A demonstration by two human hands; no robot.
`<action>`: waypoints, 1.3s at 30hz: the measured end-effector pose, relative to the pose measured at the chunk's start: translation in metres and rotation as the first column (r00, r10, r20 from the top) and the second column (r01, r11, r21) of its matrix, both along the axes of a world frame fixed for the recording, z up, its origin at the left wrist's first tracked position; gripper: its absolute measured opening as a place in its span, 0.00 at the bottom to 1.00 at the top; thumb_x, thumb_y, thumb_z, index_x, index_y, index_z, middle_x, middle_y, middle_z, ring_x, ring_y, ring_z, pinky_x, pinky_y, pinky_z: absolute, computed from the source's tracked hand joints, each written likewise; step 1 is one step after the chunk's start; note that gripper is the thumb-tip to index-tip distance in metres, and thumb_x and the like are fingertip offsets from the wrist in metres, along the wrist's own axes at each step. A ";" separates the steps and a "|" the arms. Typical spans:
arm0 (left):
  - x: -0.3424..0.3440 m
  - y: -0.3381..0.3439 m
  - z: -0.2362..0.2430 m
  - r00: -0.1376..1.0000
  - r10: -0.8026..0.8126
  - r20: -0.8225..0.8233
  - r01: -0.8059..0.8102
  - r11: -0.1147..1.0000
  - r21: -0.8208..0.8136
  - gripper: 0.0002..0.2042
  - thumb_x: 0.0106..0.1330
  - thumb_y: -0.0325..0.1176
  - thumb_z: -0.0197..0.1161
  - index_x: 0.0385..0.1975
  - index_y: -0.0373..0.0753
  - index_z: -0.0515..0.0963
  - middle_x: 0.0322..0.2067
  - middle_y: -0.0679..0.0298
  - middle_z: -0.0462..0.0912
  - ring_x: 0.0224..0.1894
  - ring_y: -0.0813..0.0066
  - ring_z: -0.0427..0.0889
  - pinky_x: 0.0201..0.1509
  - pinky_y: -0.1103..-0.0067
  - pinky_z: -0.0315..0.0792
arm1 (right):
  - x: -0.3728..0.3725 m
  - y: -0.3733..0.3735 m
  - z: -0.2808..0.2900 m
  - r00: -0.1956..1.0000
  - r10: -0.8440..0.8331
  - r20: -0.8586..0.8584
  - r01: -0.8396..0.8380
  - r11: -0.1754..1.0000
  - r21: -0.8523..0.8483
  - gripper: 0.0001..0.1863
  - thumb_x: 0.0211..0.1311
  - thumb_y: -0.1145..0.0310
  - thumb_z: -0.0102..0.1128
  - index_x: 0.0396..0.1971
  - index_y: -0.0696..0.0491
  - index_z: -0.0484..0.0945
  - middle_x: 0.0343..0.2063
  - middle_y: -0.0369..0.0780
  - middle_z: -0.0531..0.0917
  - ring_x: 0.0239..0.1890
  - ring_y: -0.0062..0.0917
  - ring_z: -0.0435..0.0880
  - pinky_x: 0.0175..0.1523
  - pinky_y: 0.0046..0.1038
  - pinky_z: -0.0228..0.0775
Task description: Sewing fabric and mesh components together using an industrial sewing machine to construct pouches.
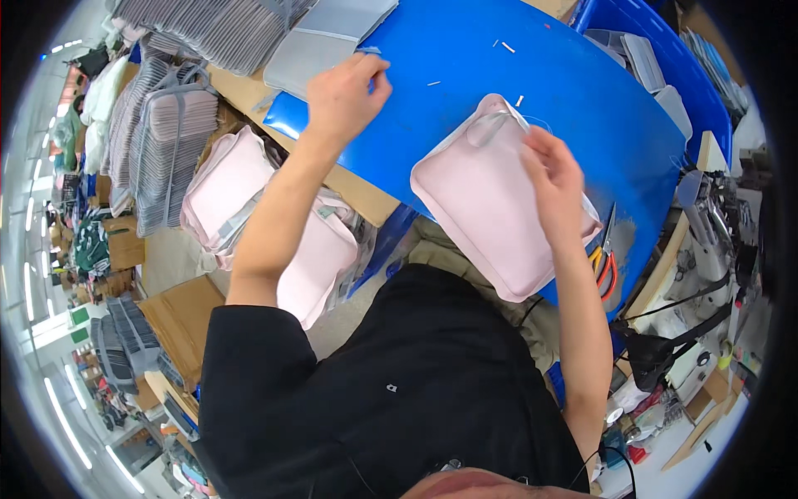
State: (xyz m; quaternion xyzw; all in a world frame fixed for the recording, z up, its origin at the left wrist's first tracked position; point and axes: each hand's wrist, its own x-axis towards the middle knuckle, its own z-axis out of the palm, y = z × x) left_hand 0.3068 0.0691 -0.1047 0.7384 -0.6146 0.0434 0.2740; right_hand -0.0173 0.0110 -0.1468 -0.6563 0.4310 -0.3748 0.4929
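Observation:
A pink padded pouch-like piece (478,187) with rounded corners and a raised seam lies tilted over the near edge of the blue table. Above its right side is my right hand (555,183), thumb and fingers curled together; a thin pale thread shows near the fingertips, but what they grip is hidden. A small clear or grey tab (490,129) sits near the pouch's upper corner. Farther left, my left hand (342,96) is raised with fingers bent in a pinch beside a flat grey panel (303,62). Whatever it holds is too small to name.
The blue table (465,58) carries small white scraps. Orange-handled scissors (608,270) lie right of the pouch. A blue bin (706,91) with grey pieces stands far right. Tied stacks of grey panels (170,141) and pink pouches (229,187) are at left. Sewing-machine-like equipment (706,224) is at right.

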 end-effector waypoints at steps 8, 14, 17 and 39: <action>0.141 0.029 -0.096 0.915 0.294 0.278 -0.367 0.892 0.264 0.22 0.56 0.32 0.64 0.53 0.40 0.82 0.49 0.48 0.85 0.49 0.44 0.84 0.53 0.58 0.80 | -0.002 0.042 0.009 0.956 0.255 0.144 -0.286 0.922 0.263 0.22 0.70 0.67 0.67 0.60 0.59 0.78 0.52 0.42 0.84 0.54 0.26 0.83 0.57 0.28 0.76; 0.037 0.015 -0.007 0.980 0.028 0.197 -0.020 0.999 -0.039 0.14 0.56 0.25 0.62 0.42 0.40 0.86 0.35 0.55 0.87 0.37 0.54 0.87 0.42 0.64 0.81 | 0.011 0.028 0.019 0.929 0.109 0.355 -0.299 0.786 0.542 0.29 0.72 0.60 0.65 0.66 0.61 0.71 0.57 0.45 0.81 0.57 0.29 0.82 0.58 0.30 0.76; -0.080 0.042 0.020 0.919 -0.335 0.207 0.323 0.942 0.091 0.17 0.53 0.21 0.65 0.43 0.44 0.85 0.36 0.60 0.87 0.34 0.58 0.87 0.37 0.69 0.80 | 0.041 0.020 0.027 0.881 -0.003 0.473 -0.348 0.672 0.654 0.37 0.71 0.54 0.66 0.70 0.60 0.65 0.62 0.47 0.77 0.60 0.32 0.81 0.57 0.31 0.76; 0.089 0.052 -0.004 0.655 0.080 -0.752 -0.300 0.940 -0.161 0.43 0.62 0.24 0.74 0.76 0.36 0.56 0.69 0.51 0.68 0.66 0.60 0.74 0.68 0.68 0.70 | 0.082 0.036 -0.031 0.968 0.164 0.190 -0.218 0.924 0.313 0.37 0.68 0.57 0.69 0.68 0.64 0.68 0.65 0.54 0.75 0.68 0.42 0.75 0.70 0.38 0.68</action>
